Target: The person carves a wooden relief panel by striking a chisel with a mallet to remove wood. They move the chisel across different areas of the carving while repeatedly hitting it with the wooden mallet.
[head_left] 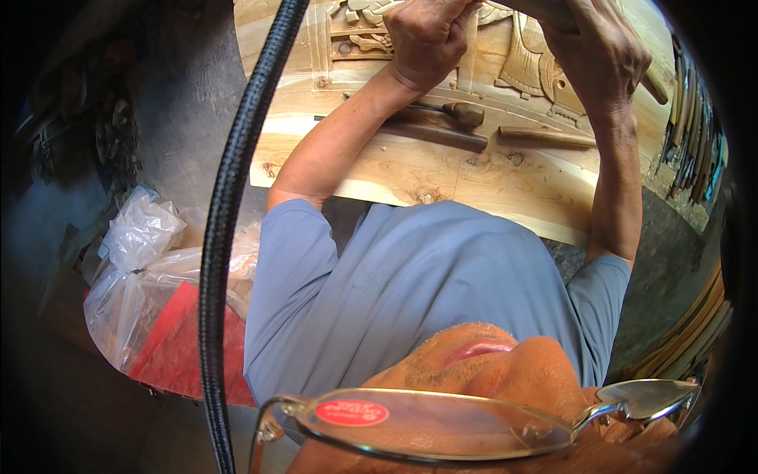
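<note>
My left hand (429, 39) is closed in a fist above a light carved wooden panel (418, 178) with raised relief; what it grips is hidden at the upper edge. My right hand (602, 55) is wrapped round a dark wooden tool (545, 12), like a mallet, whose handle end (655, 87) sticks out past my knuckles. Below my hands, a tool with a bulbous wooden handle (462, 113) lies on the panel beside a dark wooden bar (442, 136). A brown wooden piece (545, 136) lies farther right.
Many long tools (687, 126) are lined up at the panel's right. Tied clear plastic bags (142, 237) rest on a red surface (181, 355) at left. A black braided cable (237, 174) hangs down the view. Wooden strips (687, 324) are stacked at lower right.
</note>
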A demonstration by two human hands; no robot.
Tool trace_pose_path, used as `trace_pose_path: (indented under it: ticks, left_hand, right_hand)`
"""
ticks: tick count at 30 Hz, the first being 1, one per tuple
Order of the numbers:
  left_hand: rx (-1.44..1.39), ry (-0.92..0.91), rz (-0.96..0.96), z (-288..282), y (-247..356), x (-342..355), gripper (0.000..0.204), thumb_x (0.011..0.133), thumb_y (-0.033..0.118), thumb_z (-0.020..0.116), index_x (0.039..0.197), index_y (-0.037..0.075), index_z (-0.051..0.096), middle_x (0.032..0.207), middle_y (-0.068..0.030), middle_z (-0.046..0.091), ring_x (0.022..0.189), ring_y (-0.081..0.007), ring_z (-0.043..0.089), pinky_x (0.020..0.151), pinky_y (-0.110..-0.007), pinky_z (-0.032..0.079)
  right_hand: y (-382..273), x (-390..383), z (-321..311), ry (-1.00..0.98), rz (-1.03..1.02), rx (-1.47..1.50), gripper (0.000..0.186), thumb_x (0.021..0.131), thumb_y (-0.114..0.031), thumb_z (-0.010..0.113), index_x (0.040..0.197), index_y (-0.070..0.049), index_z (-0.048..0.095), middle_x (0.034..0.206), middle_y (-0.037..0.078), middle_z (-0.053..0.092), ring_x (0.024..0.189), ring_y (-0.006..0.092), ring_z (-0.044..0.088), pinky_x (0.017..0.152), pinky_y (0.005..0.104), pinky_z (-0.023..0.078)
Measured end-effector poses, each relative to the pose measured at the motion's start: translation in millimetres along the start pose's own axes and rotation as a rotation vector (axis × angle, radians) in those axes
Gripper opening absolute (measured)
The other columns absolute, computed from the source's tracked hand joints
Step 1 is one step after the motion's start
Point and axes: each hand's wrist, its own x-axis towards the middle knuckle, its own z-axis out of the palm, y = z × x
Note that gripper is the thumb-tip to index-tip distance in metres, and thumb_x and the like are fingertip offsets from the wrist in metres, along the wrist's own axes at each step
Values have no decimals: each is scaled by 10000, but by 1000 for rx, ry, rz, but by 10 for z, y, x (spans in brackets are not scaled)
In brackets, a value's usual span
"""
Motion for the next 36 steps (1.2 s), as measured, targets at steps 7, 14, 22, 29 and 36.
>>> trace_pose_path:
  ticks: [7, 14, 22, 29, 36]
  left_hand:
    - [-45, 42, 26, 10, -10, 14, 204, 834, -54, 703, 1013, 39, 736, 778, -174, 675, 669, -354, 655, 600, -416, 496]
    - [-25, 18, 24, -3, -8, 3, 221, 837, -38, 710, 1035, 52, 748, 759, -166, 673, 652, -343, 653, 598, -416, 496]
    - [65, 8, 80, 13, 3, 12, 228, 840, -34, 679, 1040, 48, 750, 745, -163, 673, 622, -334, 648, 558, -427, 491]
    - [-137, 43, -52, 3, -34, 18, 98, 849, -17, 670, 922, 7, 731, 740, -190, 654, 638, -363, 638, 588, -426, 491]
    - [-82, -5, -58, -28, -53, 8, 106, 840, -22, 670, 922, 2, 733, 757, -196, 667, 674, -384, 648, 618, -431, 499]
  right_hand:
    - [8, 5, 38, 92, -50, 43, 569, 758, 0, 731, 1297, -183, 721, 1183, 141, 752, 1091, 302, 734, 913, 405, 597]
    - [21, -17, 77, 125, -48, 78, 596, 746, 9, 723, 1310, -183, 715, 1185, 141, 752, 1097, 308, 731, 922, 413, 593]
    - [-42, -7, -66, -151, -120, -77, 643, 722, 19, 700, 1336, -172, 702, 1206, 148, 744, 1107, 323, 725, 941, 429, 586]
    - [20, -36, 36, 66, -8, 43, 584, 775, 1, 702, 1329, -182, 704, 1223, 133, 740, 1079, 303, 737, 890, 407, 597]
    - [-70, 25, -68, -58, 48, 92, 580, 765, -2, 714, 1318, -175, 710, 1223, 132, 740, 1081, 292, 738, 893, 398, 597]
